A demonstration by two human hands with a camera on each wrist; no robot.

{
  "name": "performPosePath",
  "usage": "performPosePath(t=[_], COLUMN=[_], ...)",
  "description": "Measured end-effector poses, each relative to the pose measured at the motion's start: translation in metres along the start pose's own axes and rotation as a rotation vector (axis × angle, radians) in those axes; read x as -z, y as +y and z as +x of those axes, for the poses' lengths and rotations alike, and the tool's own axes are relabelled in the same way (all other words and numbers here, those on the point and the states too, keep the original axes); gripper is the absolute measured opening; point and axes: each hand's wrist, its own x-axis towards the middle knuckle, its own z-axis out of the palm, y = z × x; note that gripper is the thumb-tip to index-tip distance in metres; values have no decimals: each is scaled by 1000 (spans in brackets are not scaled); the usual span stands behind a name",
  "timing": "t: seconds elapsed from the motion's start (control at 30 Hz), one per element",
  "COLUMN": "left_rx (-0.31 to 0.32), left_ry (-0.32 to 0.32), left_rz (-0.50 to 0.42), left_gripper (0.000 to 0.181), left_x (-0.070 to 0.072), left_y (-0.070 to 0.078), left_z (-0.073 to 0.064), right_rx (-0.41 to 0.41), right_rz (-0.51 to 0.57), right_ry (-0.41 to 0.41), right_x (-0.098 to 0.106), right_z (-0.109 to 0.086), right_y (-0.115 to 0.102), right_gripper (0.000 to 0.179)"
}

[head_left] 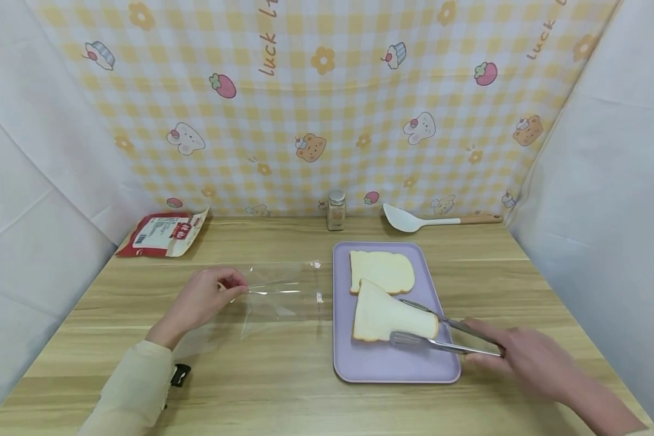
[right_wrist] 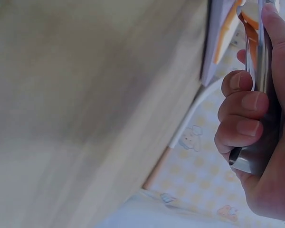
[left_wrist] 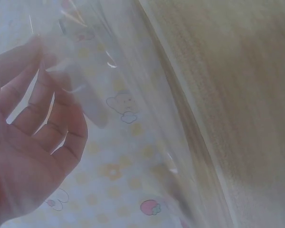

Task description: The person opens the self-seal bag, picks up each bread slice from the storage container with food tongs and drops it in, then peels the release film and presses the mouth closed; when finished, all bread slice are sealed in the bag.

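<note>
While the left hand [head_left: 198, 300] pinches the left end of a clear plastic bag [head_left: 283, 306], thumb and index fingertips together on the film, the right hand [head_left: 534, 360] grips metal tongs [head_left: 463, 349], fingers curled round the handles in the right wrist view. Left wrist view: remaining left fingers bent, film across part of the view.

Tongs reach over the right rim of a lavender tray [head_left: 381, 369], one tip at each long side of the front bread slice [head_left: 387, 312]; cannot tell how firmly they squeeze it, or whether it is lifted. Front slice sits slanted, overlapping the near edge of the back bread slice [head_left: 384, 272], which lies flat on the tray. Bag is left of the tray, just beside it, over the wood-grain table [head_left: 251, 387].

Rear of table, left to right: red and white packet [head_left: 163, 235], glass jar with silver lid [head_left: 336, 212] standing upright, white spatula [head_left: 406, 219] with wooden handle lying sideways. Yellow checked cloth [head_left: 327, 103] behind.
</note>
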Motion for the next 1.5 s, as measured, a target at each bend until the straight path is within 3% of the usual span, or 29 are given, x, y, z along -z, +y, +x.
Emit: performPosePath(t=[0.3, 0.5, 0.63, 1.17, 1.5], left_rx=[-10, -21, -18, -23, -1], left_ry=[-1, 5, 2, 9, 8], left_rz=[19, 10, -1, 13, 14], left_gripper=[6, 7, 6, 6, 5], left_x=[1, 0, -1, -7, -7], left_y=[1, 1, 1, 3, 5], left_z=[0, 0, 0, 0, 0], right_rx=[53, 126, 131, 158, 216], right_rz=[-17, -17, -23, -13, -34], right_ry=[-9, -4, -38, -179, -198], right_x=[24, 29, 32, 42, 47], right_z=[36, 57, 68, 95, 107], right_y=[-2, -6, -13, -36, -46], right_gripper=[53, 50, 52, 65, 62])
